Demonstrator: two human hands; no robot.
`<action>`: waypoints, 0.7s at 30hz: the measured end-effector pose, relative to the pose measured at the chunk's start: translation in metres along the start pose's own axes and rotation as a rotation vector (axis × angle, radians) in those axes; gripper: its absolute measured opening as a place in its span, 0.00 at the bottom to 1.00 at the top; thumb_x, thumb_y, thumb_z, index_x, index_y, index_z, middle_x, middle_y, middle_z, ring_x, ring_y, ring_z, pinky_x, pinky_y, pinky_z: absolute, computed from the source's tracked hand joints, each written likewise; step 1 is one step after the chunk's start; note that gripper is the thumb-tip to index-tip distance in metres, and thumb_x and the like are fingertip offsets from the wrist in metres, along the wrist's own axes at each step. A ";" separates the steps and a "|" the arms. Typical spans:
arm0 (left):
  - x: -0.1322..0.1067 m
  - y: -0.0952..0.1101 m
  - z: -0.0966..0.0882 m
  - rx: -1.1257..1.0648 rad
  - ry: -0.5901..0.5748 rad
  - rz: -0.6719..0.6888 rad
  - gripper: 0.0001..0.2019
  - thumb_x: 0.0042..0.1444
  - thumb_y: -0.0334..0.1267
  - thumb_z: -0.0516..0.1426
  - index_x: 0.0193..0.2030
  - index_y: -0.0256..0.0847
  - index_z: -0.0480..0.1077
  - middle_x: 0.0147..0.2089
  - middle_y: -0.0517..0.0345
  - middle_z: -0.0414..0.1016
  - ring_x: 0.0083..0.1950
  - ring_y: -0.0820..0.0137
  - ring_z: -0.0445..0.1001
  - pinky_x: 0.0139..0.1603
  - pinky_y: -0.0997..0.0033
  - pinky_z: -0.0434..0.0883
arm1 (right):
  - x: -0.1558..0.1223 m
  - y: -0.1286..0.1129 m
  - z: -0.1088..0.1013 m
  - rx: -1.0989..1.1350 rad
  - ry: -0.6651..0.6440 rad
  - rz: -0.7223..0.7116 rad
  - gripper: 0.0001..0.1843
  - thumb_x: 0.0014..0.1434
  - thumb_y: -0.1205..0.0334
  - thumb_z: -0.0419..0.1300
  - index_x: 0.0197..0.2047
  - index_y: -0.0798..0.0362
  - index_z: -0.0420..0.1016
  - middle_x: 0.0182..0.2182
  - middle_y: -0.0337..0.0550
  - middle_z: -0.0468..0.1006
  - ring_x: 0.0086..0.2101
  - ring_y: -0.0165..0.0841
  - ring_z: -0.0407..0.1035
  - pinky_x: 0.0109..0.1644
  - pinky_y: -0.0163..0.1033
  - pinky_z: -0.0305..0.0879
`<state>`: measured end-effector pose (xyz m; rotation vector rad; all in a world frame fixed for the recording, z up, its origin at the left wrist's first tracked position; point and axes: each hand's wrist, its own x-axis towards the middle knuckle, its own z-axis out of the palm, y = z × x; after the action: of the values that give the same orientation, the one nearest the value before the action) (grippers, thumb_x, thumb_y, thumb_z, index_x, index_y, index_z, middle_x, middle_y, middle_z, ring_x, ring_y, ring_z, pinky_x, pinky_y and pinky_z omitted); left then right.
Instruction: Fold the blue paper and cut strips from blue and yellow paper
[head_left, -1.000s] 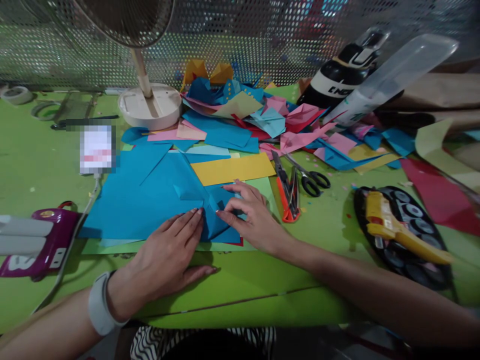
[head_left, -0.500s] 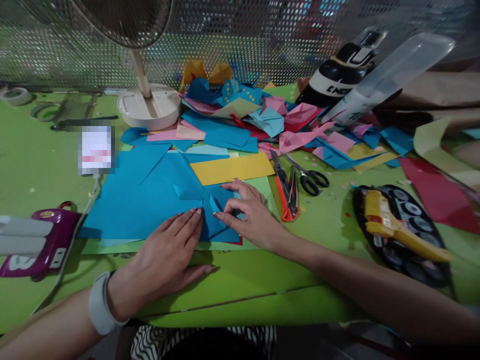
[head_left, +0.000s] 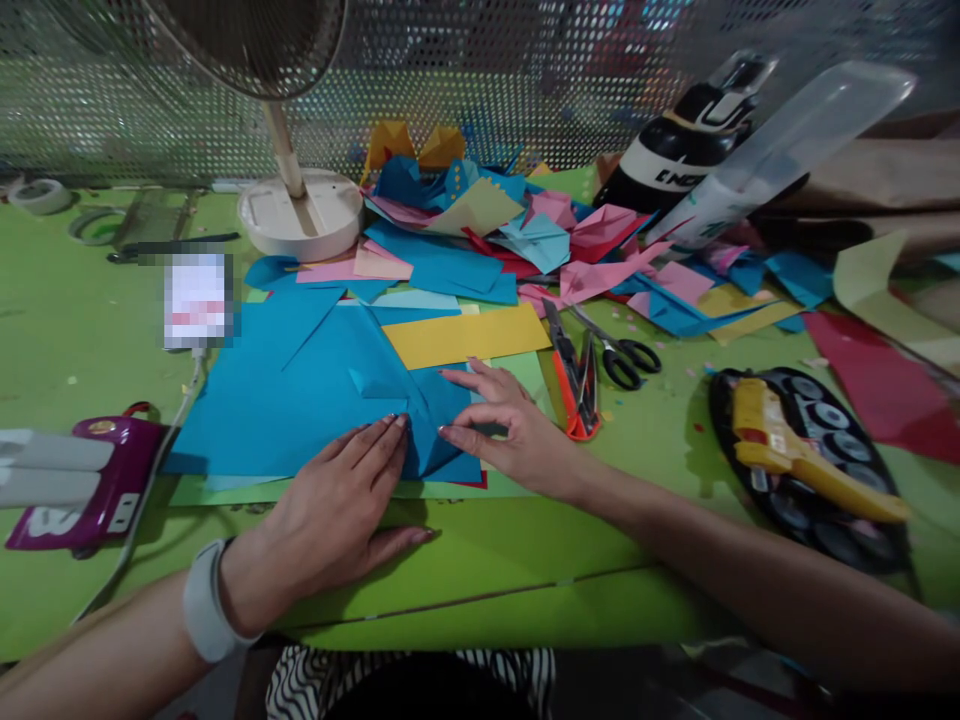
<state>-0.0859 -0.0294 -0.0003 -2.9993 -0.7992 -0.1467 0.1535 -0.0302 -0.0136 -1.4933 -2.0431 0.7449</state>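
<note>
My left hand (head_left: 337,500) lies flat, palm down, with its fingertips on the blue paper (head_left: 255,400) and its thumb out over the table. Across from it, my right hand (head_left: 517,425) has thumb and index finger brought together at a folded blue paper piece (head_left: 442,400), while its other fingers stretch forward. Creases run through this folded piece near both hands. Just beyond the right hand lies a yellow paper strip (head_left: 465,336). Light green paper (head_left: 529,375) shows underneath the blue.
To the right are an orange utility knife (head_left: 581,400), scissors (head_left: 630,362) and a yellow glue gun (head_left: 802,455) on a black palette. Paper scraps (head_left: 540,240) pile up behind, near a fan (head_left: 300,220) and a bottle (head_left: 667,165). A purple device (head_left: 112,480) with a cable sits left.
The small raised blue flap by my right fingertips now lies flatter. My right thumb and index tip have shifted slightly right. My left hand stays pressed on the paper.
</note>
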 end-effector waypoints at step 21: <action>0.001 0.000 0.000 0.022 0.038 0.032 0.38 0.61 0.59 0.49 0.60 0.21 0.63 0.64 0.30 0.62 0.64 0.48 0.64 0.59 0.53 0.68 | 0.001 -0.005 0.006 -0.022 0.093 0.075 0.17 0.60 0.47 0.59 0.27 0.50 0.76 0.62 0.45 0.65 0.66 0.47 0.45 0.65 0.62 0.45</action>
<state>-0.0850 -0.0289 0.0002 -2.9772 -0.7446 -0.1917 0.1460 -0.0317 -0.0142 -1.5944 -1.9423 0.6708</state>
